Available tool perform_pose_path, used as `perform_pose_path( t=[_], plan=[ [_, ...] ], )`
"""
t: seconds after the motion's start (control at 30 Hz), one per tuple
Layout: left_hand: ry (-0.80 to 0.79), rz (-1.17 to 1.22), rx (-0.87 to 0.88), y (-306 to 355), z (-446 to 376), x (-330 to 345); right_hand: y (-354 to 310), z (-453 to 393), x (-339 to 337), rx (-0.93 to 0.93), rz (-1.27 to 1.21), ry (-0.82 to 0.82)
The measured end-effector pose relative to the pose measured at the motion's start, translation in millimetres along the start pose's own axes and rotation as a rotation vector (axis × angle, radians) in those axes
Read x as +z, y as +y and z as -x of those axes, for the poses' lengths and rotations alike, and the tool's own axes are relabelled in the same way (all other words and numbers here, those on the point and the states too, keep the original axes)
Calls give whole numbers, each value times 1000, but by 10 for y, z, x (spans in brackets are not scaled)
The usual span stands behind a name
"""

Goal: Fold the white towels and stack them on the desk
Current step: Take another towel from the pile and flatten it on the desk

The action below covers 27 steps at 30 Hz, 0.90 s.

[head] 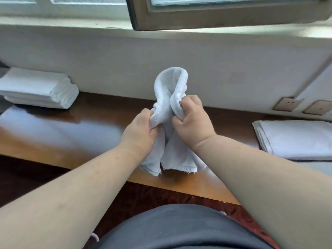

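Right now both hands are up over the middle of the worktop (pixel 53 126), holding one white towel (pixel 168 97) between them. The left hand (pixel 142 130) has its fingers curled into a bunch of cloth, and the right hand (pixel 193 119) pinches another fold just beside it, so each grip is closed on the towel. The cloth loops upward above the knuckles and hangs down below them, its frayed lower edge near the front edge of the worktop; whether it touches the wood I cannot tell.

Off to the left, by the wall, sits a stack of folded towels (pixel 39 87). To the right lies a flatter pile of white cloths (pixel 294 139), which look like the ones waiting their turn.

To my eye this is the opening of a fold: the towel is gathered, not yet spread or squared. The next move seems to call for finding two corners, drawing the hands apart to pull the cloth flat, then laying it down to fold before it joins the left-hand stack.
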<state>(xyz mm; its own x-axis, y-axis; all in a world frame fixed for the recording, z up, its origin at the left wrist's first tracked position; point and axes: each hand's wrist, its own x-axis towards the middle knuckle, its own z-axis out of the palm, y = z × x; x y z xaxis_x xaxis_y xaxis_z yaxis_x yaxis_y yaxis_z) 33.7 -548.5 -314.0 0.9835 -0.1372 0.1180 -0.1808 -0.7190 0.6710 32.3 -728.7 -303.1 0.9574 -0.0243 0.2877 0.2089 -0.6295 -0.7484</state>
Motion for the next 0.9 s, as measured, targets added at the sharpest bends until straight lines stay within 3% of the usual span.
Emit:
perform_pose_path(
  t=[0.17,0.37,0.53,0.67,0.9],
  plan=[
    [136,0,-106,-471,104,-555,-495,-146,534,-99,-39,-65],
    [219,-68,-278,-990,205,-917,-582,-250,1223,-161,-100,-213],
    [260,-141,-397,-1303,149,-1117,-536,-539,1631,-133,-128,-477],
    [306,-121,-448,-1519,-38,-1188,-535,-816,1887,-167,-82,-635],
    [247,-67,-421,-2099,-452,-1194,-464,-1094,2454,-148,52,-727]
  ],
)
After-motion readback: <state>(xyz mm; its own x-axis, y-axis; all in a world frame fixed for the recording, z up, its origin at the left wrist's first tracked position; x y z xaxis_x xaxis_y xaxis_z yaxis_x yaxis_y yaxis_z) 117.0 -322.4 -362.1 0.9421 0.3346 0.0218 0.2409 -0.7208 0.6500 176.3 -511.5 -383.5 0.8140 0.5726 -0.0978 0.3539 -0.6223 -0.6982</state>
